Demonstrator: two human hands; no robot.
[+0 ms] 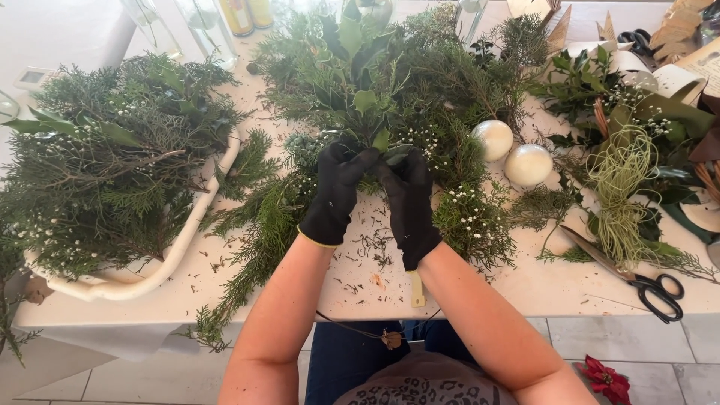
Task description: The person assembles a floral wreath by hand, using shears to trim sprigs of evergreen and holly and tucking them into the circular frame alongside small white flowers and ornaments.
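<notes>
Both of my hands wear black gloves and meet at the stems of a bunch of greenery [360,82] lying on the white table [540,289]. My left hand [336,193] pinches the base of the leafy stems from the left. My right hand [411,204] grips the same stems from the right, fingers curled around them. The bunch mixes broad green leaves, cedar-like sprigs and tiny white flowers, and fans away from me.
A white oval basket [180,240] full of evergreen cuttings stands at the left. Two white ball ornaments [511,154] lie right of the bunch. Black-handled scissors [651,286] and a bundle of green raffia [619,187] sit at the right. Glass bottles [202,22] stand at the back.
</notes>
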